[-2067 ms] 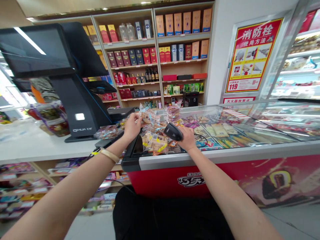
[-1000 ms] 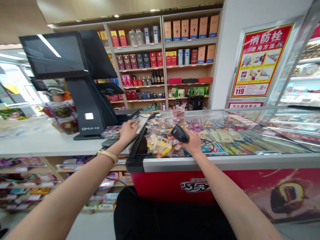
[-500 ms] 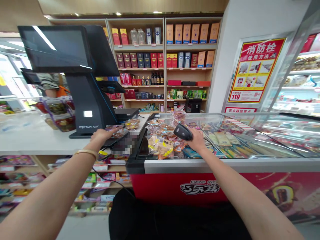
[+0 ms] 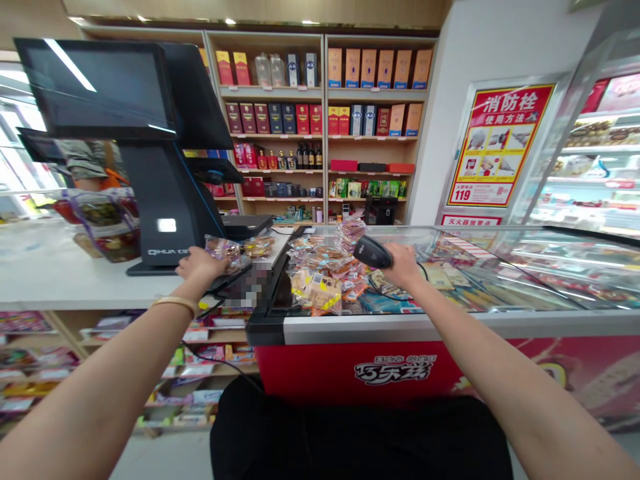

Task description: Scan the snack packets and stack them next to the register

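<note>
Left hand at the snack packets, right hand clamped round a black scanner.
The packets are near the desk's right end, beside the monitor stand; whether the left hand grips one cannot be told. The scanner hangs over the freezer's glass top, near a packet pile by its front left corner.

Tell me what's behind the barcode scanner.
Behind the barcode scanner, a stack of snack packets partly shows; the scanner and right hand hide whatever lies directly behind them.
</note>
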Action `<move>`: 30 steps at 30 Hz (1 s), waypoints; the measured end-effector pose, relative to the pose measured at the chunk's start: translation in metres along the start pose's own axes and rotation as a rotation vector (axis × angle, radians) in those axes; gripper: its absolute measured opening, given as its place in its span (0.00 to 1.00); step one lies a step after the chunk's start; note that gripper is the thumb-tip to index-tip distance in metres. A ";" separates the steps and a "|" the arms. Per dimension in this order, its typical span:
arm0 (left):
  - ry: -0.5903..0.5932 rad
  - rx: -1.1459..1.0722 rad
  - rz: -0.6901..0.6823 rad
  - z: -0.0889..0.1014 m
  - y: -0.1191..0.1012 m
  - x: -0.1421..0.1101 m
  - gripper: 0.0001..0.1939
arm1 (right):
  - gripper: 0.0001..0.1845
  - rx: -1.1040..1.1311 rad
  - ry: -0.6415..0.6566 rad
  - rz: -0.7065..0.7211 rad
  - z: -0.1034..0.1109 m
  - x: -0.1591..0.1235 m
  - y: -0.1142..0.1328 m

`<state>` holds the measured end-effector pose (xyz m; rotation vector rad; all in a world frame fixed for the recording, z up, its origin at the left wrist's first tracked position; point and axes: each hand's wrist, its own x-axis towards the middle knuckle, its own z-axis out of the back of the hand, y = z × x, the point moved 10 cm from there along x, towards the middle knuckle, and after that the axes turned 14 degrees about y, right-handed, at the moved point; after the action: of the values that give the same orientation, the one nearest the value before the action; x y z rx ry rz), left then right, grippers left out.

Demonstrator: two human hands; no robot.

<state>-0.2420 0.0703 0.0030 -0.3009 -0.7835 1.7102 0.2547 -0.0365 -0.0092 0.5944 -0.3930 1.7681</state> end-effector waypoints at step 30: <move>0.411 -0.782 -0.518 -0.058 -0.141 -0.073 0.20 | 0.15 -0.167 0.231 0.179 0.018 0.025 0.092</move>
<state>-0.0796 0.0366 0.0363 -0.8672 -1.0759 0.7632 0.1651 -0.0516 0.0236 0.2385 -0.4386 1.9272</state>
